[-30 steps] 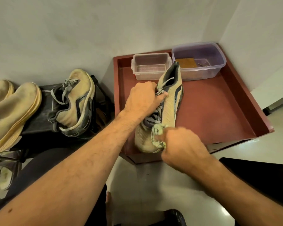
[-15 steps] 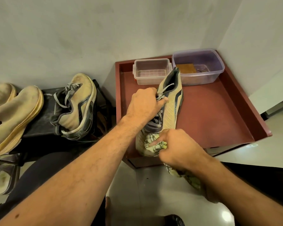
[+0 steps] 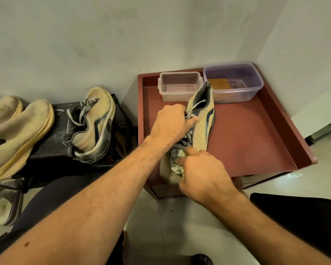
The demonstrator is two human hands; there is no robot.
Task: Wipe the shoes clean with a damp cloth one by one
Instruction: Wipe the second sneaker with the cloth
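Now mid-wipe on one beige running shoe (image 3: pixel 201 129), lying lengthwise on the red tray table (image 3: pixel 256 142), heel toward the far wall and toe overhanging the near edge. Left hand (image 3: pixel 170 123) curled around the laces and tongue area, pinning the shoe steady; right hand (image 3: pixel 203 171) closed tight around the bunched, patterned damp cloth (image 3: pixel 177 161), pressing it against the toe box. Best done, by the look of it, with short firm strokes along the mesh from the laces toward the toe, keeping the left grip fixed so the shoe cannot slide off the near rim, then turning the shoe to reach the sole edge and the far side. Worth refolding the cloth to a clean face once soiled. Raised tray walls on the left, far and right sides; near side lower, so most risk of a slip lies there. Good open room on the tray's right half for rolling or setting the shoe down. Far end tighter: small clear container (image 3: pixel 180 88) just left of the heel, and larger purple-tinted tub (image 3: pixel 235 81) close behind the heel, whether touching hard to tell. More shoes waiting on the dark rack (image 3: pixel 57 131) at left: a matching sneaker (image 3: pixel 94 127) and a tan slip-on pair (image 3: pixel 17 131), well apart from the working area.
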